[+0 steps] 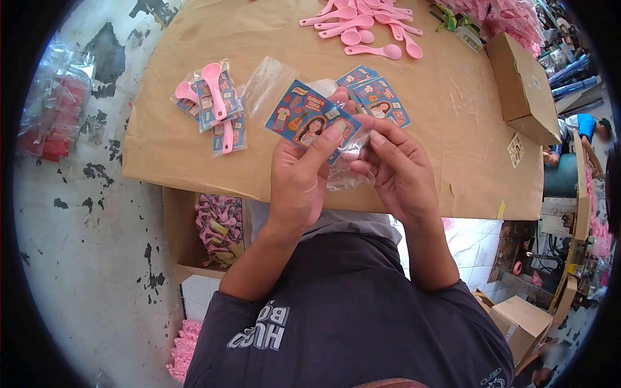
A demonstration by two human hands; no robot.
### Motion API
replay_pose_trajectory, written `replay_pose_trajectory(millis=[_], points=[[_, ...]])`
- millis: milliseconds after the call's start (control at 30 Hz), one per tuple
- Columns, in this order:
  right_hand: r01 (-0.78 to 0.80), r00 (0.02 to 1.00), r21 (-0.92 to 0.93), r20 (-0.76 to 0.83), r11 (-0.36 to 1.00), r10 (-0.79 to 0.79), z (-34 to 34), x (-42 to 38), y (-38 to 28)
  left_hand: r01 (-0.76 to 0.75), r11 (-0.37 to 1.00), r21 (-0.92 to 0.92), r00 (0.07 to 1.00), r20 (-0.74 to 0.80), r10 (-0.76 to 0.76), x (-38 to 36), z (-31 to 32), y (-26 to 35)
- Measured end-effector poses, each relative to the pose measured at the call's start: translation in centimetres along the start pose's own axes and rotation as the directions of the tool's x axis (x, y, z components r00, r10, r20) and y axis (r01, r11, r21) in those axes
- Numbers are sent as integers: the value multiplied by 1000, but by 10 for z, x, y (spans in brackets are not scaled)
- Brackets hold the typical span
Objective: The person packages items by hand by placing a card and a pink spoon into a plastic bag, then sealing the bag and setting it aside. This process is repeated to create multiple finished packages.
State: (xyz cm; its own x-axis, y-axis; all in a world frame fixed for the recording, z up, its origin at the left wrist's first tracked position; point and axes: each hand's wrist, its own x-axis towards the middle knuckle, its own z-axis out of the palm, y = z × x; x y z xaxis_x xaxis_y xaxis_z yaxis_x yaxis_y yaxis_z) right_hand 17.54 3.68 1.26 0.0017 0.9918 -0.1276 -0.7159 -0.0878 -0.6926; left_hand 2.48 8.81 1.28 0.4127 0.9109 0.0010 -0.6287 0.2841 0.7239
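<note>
My left hand [301, 174] pinches a blue printed card [304, 118] between thumb and fingers, above the brown table's front part. My right hand [402, 169] has its thumb and index finger closed on a clear plastic bag [354, 152] at the card's right end. Whether the card is partly inside that bag cannot be made out. Behind my hands lie more blue cards [381, 100], fanned out. Left of them is an empty-looking clear bag [268, 84]. Farther left, bagged cards [229, 132] lie in a pile with pink spoons [213, 84] on them.
Many loose pink spoons [362, 19] lie at the table's [466, 181] far side. A cardboard box [522, 87] stands at the right. An open box of packed items [220, 226] is below the front left edge. Another person [585, 126] is at the far right.
</note>
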Motion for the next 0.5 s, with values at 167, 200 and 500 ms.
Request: replay_pose_trajectory(millis=[167,200,500], points=[[27,999,-63,-39,998,-30,0,-2,8,-30,999,-15,999,-19,29,3,-2,1],[70,997,-199,-25,978,-77,-1,-3,10,-26,1000,-16,1000,-14,26,4,-1,-1],[391,857,-502,-106,771,-504,18,7,23,65,997,49,995,78,-69,4,7,-8]])
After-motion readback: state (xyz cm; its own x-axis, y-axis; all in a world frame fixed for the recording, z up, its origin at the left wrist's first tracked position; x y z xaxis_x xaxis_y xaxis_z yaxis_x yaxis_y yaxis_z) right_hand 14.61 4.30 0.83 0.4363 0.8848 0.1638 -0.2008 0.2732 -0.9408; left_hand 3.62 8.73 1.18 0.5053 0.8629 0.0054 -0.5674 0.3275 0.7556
